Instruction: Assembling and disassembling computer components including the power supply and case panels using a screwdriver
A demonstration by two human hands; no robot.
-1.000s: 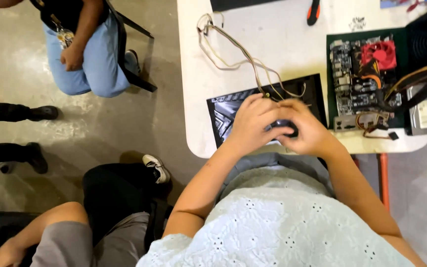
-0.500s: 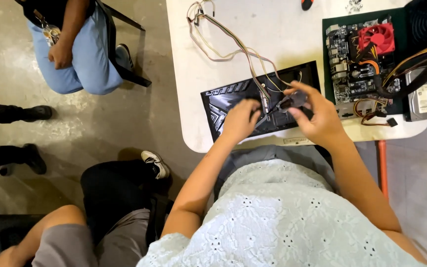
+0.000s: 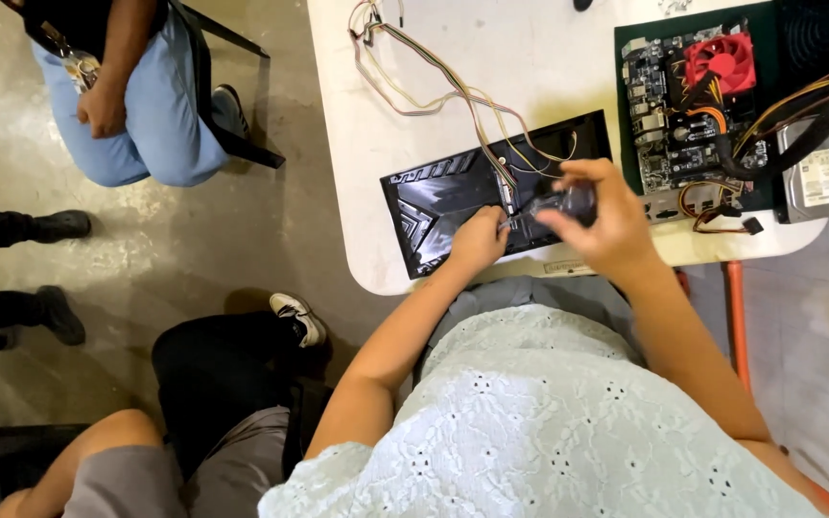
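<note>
Bare white table [image 3: 414,144] is lying open left of the black panel [image 3: 434,206], while trailing wires [image 3: 434,96] and the motherboard [image 3: 683,105] are crowding the right.

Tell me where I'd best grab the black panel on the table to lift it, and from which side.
Probably by the bare left end of the black panel, coming in from the left. It lies flat on the white table with its near left corner close to the rounded edge. The left hand and right hand occupy its right half, and the coloured wires run onto its middle from the far side.
</note>
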